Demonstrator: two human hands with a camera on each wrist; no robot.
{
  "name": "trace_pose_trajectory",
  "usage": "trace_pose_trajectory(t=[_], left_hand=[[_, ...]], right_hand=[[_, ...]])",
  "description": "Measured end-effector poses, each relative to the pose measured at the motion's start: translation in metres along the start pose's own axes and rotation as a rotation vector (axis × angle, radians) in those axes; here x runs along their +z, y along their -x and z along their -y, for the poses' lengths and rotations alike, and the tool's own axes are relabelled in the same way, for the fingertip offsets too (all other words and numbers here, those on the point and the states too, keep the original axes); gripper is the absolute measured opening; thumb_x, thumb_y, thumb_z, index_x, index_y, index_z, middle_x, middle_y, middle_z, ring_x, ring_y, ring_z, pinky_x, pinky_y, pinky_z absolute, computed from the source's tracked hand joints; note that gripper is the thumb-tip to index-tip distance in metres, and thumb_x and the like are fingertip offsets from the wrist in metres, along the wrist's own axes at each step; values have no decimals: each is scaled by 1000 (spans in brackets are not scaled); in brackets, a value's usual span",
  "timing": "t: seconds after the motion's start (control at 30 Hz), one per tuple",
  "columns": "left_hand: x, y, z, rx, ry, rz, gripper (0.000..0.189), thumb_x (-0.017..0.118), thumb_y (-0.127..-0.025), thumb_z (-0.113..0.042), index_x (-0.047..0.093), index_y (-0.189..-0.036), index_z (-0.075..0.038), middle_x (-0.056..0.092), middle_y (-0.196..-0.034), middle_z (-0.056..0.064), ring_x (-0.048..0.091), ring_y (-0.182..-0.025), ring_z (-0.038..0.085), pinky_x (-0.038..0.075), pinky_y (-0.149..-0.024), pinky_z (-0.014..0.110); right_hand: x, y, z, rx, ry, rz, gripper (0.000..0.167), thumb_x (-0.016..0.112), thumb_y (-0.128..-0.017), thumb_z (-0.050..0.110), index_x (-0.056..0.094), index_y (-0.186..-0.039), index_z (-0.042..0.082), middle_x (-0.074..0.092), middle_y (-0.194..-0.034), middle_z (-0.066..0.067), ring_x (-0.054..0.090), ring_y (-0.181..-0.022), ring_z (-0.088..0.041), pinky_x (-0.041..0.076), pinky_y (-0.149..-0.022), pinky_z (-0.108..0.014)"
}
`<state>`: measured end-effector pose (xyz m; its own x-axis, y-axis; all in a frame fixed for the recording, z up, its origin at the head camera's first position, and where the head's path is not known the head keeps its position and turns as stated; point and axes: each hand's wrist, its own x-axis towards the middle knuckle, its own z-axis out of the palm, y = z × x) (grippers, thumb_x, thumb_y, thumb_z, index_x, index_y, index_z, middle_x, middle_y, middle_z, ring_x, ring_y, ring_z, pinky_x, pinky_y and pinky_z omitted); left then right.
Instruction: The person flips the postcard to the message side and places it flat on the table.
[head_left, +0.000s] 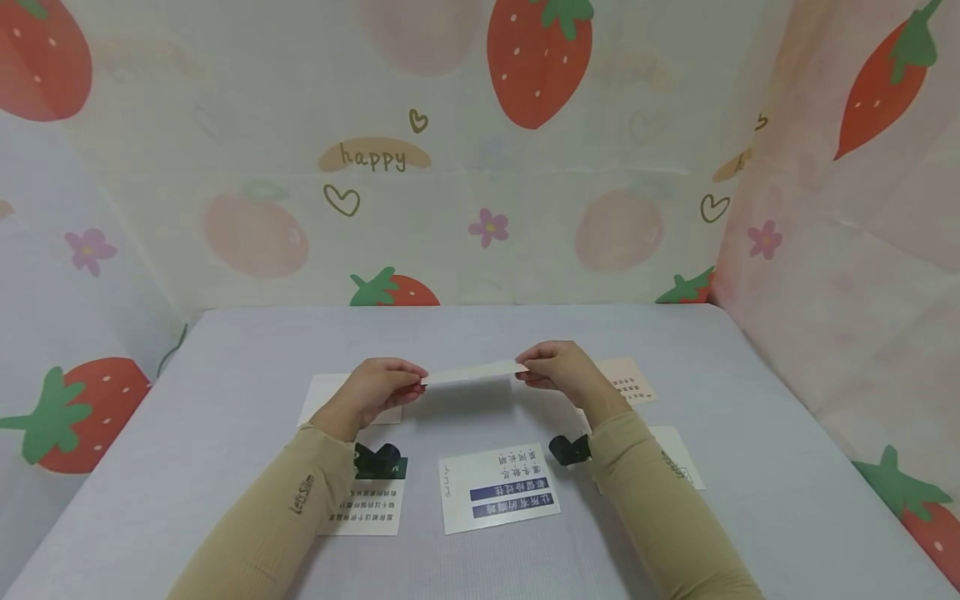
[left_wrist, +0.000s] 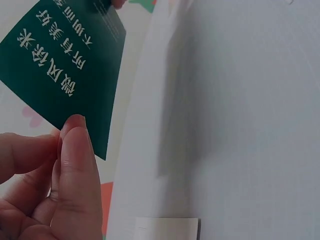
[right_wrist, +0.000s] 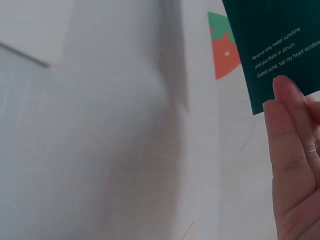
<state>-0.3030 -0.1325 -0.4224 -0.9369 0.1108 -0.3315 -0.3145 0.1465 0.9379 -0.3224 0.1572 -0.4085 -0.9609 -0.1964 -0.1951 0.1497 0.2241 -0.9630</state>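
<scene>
At far left, a strawberry-print cloth (head_left: 45, 292) hangs beside the surface (head_left: 247, 350), and the same pattern spans the back. A blank-looking white card (head_left: 318, 396) lies at the rear left, partly hidden by the left hand (head_left: 375, 390). Nearer the front, a postcard with a dark green band (head_left: 367, 508) lies partly under the left sleeve (head_left: 262, 508), which is tan and lettered. The left fingers pinch one end of a green postcard (head_left: 474, 372), held above the surface, its shadow below; the head view shows it almost edge-on, its right end slightly higher. The wrist views show its dark green face with white Chinese characters and small English lines. In front of it lies a white postcard with blue bands (head_left: 498, 489), flat on the surface. The right hand (head_left: 561, 372) pinches the other end between its fingers. Behind the right wrist lies a peach card (head_left: 628, 377); nearer, a white card (head_left: 678, 450) lies beside the right sleeve (head_left: 660, 508).
</scene>
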Motion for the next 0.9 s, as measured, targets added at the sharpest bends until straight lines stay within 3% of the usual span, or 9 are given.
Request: trace_pose_trajectory(t=[0.27, 0.67, 0.9], left_hand=[[1, -1, 1, -4, -14, -8, 23, 62, -87, -17, 65, -105, -3, 63, -102, 13, 62, -92, 27, 53, -76, 27], [5, -2, 0, 42, -9, -12, 19, 60, -86, -7, 63, -105, -2, 60, -103, 12, 60, -79, 16, 53, -74, 25], [8, -3, 0, 75, 7, -4, 17, 57, -87, -1, 59, -104, 0, 57, -100, 10, 59, -79, 15, 53, -74, 26]], right_hand=[[1, 3, 2, 17, -36, -9, 22, 56, -90, 10, 62, -104, -6, 66, -99, -17, 66, -82, -18, 53, -80, -32], [0, 3, -1, -7, 63, 3, 23, 62, -85, 5, 62, -108, 0, 63, -108, -13, 63, -87, -18, 52, -81, -31], [3, 1, -1, 16, 52, -32, 25, 62, -83, 0, 62, -108, 3, 64, -100, -11, 62, -85, -17, 53, -79, -31]])
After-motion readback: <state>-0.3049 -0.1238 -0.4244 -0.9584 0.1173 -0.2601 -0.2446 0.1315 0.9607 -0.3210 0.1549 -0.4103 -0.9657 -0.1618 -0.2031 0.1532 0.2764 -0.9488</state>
